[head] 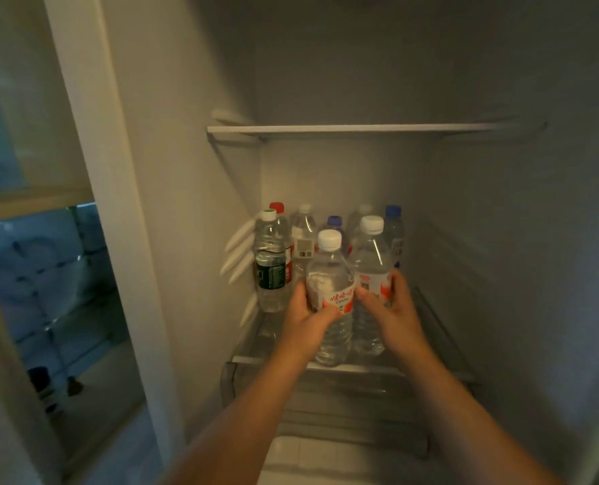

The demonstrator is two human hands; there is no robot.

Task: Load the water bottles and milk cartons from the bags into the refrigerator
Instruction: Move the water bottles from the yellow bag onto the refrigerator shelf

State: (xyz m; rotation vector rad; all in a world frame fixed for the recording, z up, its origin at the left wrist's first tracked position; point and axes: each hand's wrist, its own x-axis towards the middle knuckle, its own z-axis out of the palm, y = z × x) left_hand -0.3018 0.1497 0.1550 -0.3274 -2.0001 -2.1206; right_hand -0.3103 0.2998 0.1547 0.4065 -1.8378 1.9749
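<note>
Reaching into an open refrigerator with both arms, a person holds two water bottles at the lower glass shelf. At far left, beyond the cabinet's white frame, bluish packs show dimly, too blurred to identify.

At the shelf's left edge, against the side wall, a green-labelled bottle with a white cap stands upright. A red-capped bottle stands just behind it. Next along, toward the back, is a barcode-labelled bottle. Beside that is a purple-capped bottle, largely hidden by the one in front.

The left hand has its fingers and thumb wrapped round the front bottle, which is white-capped with a red-and-white label. It is upright, with its base at the shelf's front edge, about the middle. Just beside it, a little further in, is the second white-capped bottle, which carries the same kind of label. The right hand grips it, thumb on its left side and fingers curled round its right. Whether the two bottles touch cannot be told.

Behind them a pale-capped bottle is barely seen, and a blue-capped bottle stands at the back, furthest right of the group.

Above, a white-edged upper shelf spans the compartment. Below the glass shelf's front edge sits a clear drawer.
</note>
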